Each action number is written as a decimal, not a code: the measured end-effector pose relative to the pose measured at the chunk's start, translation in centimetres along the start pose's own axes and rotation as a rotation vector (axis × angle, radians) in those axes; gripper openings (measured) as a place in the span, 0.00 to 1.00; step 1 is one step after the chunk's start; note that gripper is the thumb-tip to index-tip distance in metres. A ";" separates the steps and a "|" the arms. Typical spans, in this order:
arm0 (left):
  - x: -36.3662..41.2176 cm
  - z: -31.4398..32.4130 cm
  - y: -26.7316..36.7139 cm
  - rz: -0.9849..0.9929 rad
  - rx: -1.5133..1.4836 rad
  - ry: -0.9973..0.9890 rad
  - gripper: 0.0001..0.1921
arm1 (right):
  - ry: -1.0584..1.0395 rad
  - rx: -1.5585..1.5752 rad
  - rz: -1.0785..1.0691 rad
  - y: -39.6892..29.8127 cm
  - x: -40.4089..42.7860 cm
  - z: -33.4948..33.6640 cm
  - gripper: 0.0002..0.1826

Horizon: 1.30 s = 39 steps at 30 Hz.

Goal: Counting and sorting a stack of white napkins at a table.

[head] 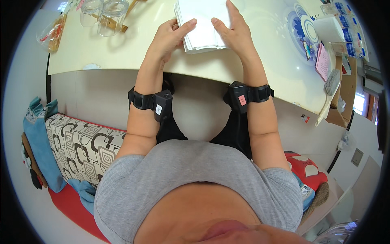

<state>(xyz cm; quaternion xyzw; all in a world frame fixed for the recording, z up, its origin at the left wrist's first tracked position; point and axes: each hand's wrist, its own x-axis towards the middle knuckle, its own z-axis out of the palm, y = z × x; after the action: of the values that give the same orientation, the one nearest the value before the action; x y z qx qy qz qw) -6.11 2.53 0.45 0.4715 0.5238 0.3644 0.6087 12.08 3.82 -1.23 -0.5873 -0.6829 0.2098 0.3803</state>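
Observation:
A stack of white paper sheets [204, 27] lies on the pale glossy table, its near edges slightly uneven. My left hand [173, 35] grips the stack's left side, thumb on top and the other fingers partly hidden at its edge. On the opposite side, my right hand [236, 30] rests against the stack with thumb and fingers spread; its thumb tip touches or hovers over the top sheet, which I cannot tell. Each forearm wears a black strap with a small black device.
Glass cups [112, 18] stand on a wooden rack at the back left, near a plastic food bag [53, 33]. To the right are a white paper roll [329, 29], a pink notepad [322, 62], a grey-bristled brush [332, 82], packaged goods [349, 33] and a cardboard box [347, 91].

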 end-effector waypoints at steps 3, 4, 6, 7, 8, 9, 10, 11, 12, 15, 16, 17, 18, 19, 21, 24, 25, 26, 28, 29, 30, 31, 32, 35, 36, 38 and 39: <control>0.3 -0.2 -0.3 -0.021 0.039 -0.014 0.31 | -0.038 0.101 0.214 -1.6 -0.1 -1.2 0.38; 0.4 -0.1 -0.6 -0.021 0.038 -0.014 0.31 | -0.038 0.100 0.214 -1.7 -0.2 -1.1 0.38; 0.8 0.3 -1.4 0.126 0.040 0.067 0.31 | 0.090 0.062 0.175 -1.6 -0.3 -1.0 0.29; 0.8 0.5 -1.4 0.129 0.039 0.060 0.31 | 0.096 0.057 0.177 -0.4 -0.4 -1.0 0.29; 0.9 0.8 -1.3 0.150 -0.008 0.046 0.34 | -0.004 0.223 0.237 1.6 -0.3 -0.9 0.36; 0.9 0.9 -1.3 0.170 -0.053 0.037 0.37 | -0.108 0.391 0.293 1.6 0.0 -1.1 0.43; 0.8 1.0 -1.3 0.175 -0.054 0.033 0.37 | -0.104 0.389 0.290 1.4 -0.1 -1.2 0.43; 0.7 1.1 -1.3 0.164 -0.106 0.025 0.38 | -0.101 0.485 0.315 1.2 -0.3 -1.4 0.40; 0.6 1.2 -1.3 0.157 -0.158 0.018 0.38 | -0.099 0.582 0.335 0.5 -0.4 -1.7 0.37; 0.5 1.4 -1.2 0.182 -0.209 0.017 0.39 | -0.144 0.580 0.301 0.5 -0.3 -2.0 0.43; 0.5 1.5 -1.1 0.178 -0.248 0.015 0.40 | -0.170 0.601 0.318 -0.4 -0.4 -2.5 0.44; 0.4 1.5 -0.8 0.190 -0.247 0.012 0.40 | -0.163 0.599 0.307 0.4 -0.4 -2.1 0.44; 0.2 2.0 -0.3 0.182 -0.288 -0.014 0.40 | -0.106 0.594 0.258 2.0 -0.7 -1.6 0.44; -0.1 2.1 0.1 0.173 -0.323 -0.027 0.41 | -0.061 0.598 0.204 2.2 -0.5 -1.4 0.44; -0.4 2.0 0.2 0.162 -0.343 -0.032 0.42 | -0.092 0.670 0.225 1.8 -0.7 -2.3 0.43; -0.7 2.0 0.4 0.407 -0.211 -0.052 0.45 | -0.244 0.864 0.272 -0.3 -0.7 -4.1 0.41; -0.7 2.2 0.7 0.416 -0.210 -0.054 0.45 | -0.241 0.862 0.264 -0.6 -0.8 -4.4 0.41; -0.7 2.5 0.9 0.511 -0.160 -0.040 0.45 | -0.199 0.876 0.239 -0.8 -0.9 -4.6 0.40; -0.5 2.5 0.3 0.666 0.098 -0.006 0.49 | -0.163 0.871 0.193 -1.4 -1.2 -5.1 0.41; -0.3 2.6 0.1 0.664 0.097 -0.009 0.49 | -0.161 0.871 0.197 -1.0 -1.3 -4.9 0.41; -0.2 2.7 0.1 0.653 0.137 -0.019 0.51 | -0.194 0.788 0.192 -0.5 -1.3 -4.7 0.45; -0.1 2.9 0.0 0.642 0.176 -0.030 0.53 | -0.227 0.705 0.188 0.1 -1.5 -4.5 0.49; -0.1 2.9 -0.3 0.648 0.184 -0.048 0.55 | -0.220 0.703 0.192 0.6 -2.0 -4.1 0.49; 0.1 2.9 -0.4 0.625 0.108 -0.057 0.57 | -0.065 0.631 -0.004 1.5 -3.2 -3.7 0.56; 0.1 2.8 -0.5 0.624 0.106 -0.059 0.57 | -0.002 0.626 -0.028 1.2 -3.9 -3.9 0.58; 0.1 2.7 -0.5 0.639 0.075 -0.071 0.60 | 0.136 0.641 -0.043 0.3 -5.0 -4.2 0.60; 0.2 2.7 -0.5 0.638 0.075 -0.073 0.60 | 0.137 0.640 -0.041 -0.1 -5.4 -4.1 0.60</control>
<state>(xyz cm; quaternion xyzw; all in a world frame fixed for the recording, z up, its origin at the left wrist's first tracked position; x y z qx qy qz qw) -3.44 2.03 -0.09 0.6467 0.3403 0.5003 0.4644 15.28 -2.06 -0.12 -0.4368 -0.5669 0.3658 0.5950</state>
